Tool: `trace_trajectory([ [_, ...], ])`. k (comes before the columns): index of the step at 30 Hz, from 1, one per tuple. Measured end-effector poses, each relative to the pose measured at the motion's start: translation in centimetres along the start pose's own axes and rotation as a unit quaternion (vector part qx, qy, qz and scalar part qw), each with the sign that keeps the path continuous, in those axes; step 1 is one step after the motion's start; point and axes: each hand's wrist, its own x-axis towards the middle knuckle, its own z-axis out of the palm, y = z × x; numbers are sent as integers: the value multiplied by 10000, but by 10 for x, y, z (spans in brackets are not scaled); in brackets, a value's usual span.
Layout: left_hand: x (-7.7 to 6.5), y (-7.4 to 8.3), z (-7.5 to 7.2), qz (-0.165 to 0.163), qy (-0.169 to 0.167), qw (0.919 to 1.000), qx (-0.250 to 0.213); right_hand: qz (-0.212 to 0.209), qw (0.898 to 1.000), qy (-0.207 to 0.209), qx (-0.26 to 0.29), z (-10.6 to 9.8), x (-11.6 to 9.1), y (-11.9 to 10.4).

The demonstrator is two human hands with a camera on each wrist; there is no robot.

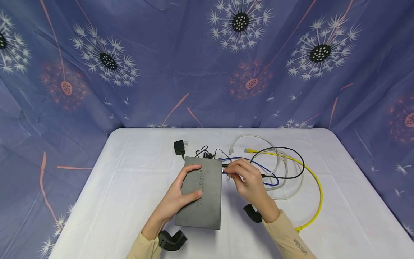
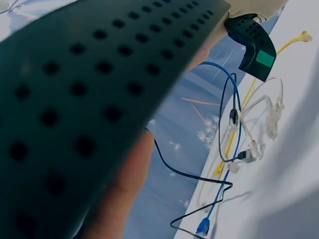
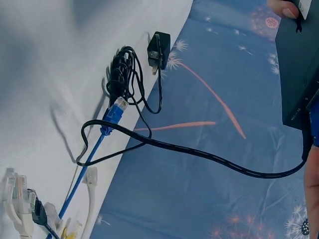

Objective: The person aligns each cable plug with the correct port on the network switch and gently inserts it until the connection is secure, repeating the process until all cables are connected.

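A: Fingers: state and location?
B: Above the white table, the left hand grips the dark box; along the box's right edge, beside the black cord, the right hand pinches a blue plug

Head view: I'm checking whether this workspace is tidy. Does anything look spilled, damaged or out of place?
Nothing looks spilled or damaged. The one untidy spot is right of the dark grey box: the yellow cable, black cable and white cable overlap in loose loops, unlike the bundled adapter cord.
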Motion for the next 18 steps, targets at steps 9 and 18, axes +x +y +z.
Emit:
trace_trajectory([
  [9,1,-1,2,-75,301,9986,-435,398,9989,-233,9,-1,-2,-1],
  [18,1,-1,2,-84,429,9969,-656,771,9960,-463,2,-2,-5,-3],
])
